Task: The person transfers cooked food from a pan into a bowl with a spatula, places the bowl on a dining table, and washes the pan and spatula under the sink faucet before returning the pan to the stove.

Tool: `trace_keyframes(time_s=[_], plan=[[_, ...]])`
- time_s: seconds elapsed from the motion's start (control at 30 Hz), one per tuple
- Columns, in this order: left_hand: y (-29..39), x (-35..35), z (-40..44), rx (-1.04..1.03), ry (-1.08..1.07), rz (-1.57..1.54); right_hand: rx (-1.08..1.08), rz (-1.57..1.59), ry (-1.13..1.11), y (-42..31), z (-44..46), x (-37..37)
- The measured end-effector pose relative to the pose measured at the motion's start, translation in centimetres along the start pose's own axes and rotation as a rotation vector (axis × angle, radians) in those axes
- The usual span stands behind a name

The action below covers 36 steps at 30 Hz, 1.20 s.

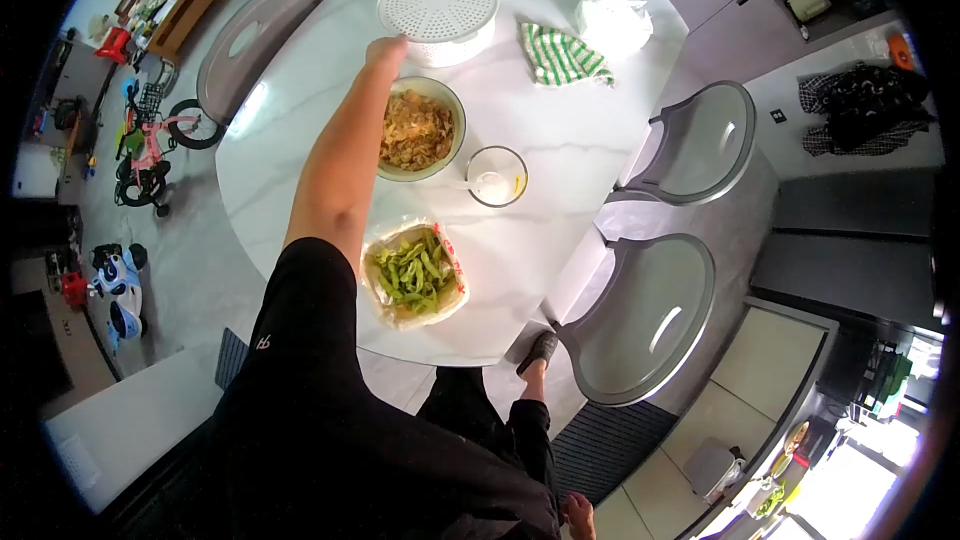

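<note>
My left hand (387,52) reaches across the table to a white perforated colander (438,5). Its fingers are closed at the colander's near left edge and partly hidden. The colander's holed face is on top, over a white tub-like lower part. Just below the hand stands a bowl (450,158) of brown, chunky food (416,130). To its right is a clear glass (512,195) with something white inside. Nearer my body, a plastic-lined container (450,308) holds green pods (413,270). My right hand (577,515) hangs low beside my body, its fingers too unclear to read.
A green-and-white striped cloth (563,56) and a crumpled white plastic bag (613,26) lie at the marble-patterned table's (560,140) far right. Grey chairs (640,320) line the right side; another chair (250,45) stands left. A pink bicycle (150,145) is on the floor.
</note>
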<state>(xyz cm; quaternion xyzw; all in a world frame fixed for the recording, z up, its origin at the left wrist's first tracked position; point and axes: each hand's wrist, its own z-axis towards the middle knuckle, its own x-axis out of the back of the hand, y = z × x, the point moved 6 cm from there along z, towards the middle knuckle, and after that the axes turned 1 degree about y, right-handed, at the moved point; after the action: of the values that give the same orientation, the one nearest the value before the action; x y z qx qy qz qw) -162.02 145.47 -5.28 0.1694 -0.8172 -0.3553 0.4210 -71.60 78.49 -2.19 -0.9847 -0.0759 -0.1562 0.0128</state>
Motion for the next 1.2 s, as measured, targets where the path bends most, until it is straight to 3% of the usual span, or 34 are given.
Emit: trace_keyframes(time_s=[0.1,0.4,0.53,0.6,0.7,0.77,0.93,1.07,1.2], plan=[[0.7,-0.3,2.1,0.074,-0.096,-0.456,0.041,-0.106,-0.026,-2.0,-1.0,-1.2],[6.5,8.8,-0.3,0.136,-0.303,-0.961,0.146,-0.153,0.008,-8.5,-1.5,-2.7],[4.8,18.4,0.4,-0.023,-0.116,-0.801,0.244,-0.204,-0.041,-9.4,0.2,-2.3],[1.8,22.4,1.2,-0.086,-0.026,-0.662,0.350,-0.262,-0.073,-8.6,3.3,-1.5],[-4.7,25.9,0.8,-0.159,0.055,-0.535,0.299,-0.270,-0.074,-11.1,2.4,-2.0],[-8.5,26.1,-0.5,-0.058,0.154,-0.533,0.291,-0.222,-0.119,-13.4,0.6,-2.7],[-15.6,23.6,0.5,0.113,0.114,-0.588,0.270,-0.218,-0.098,-14.8,0.4,-2.5],[-16.8,21.0,0.2,0.144,0.115,-0.612,0.266,-0.173,-0.101,-14.4,-0.2,-1.9],[-14.2,21.0,-4.7,0.156,0.310,-0.531,0.272,-0.151,-0.101,-13.9,-1.2,-1.8]])
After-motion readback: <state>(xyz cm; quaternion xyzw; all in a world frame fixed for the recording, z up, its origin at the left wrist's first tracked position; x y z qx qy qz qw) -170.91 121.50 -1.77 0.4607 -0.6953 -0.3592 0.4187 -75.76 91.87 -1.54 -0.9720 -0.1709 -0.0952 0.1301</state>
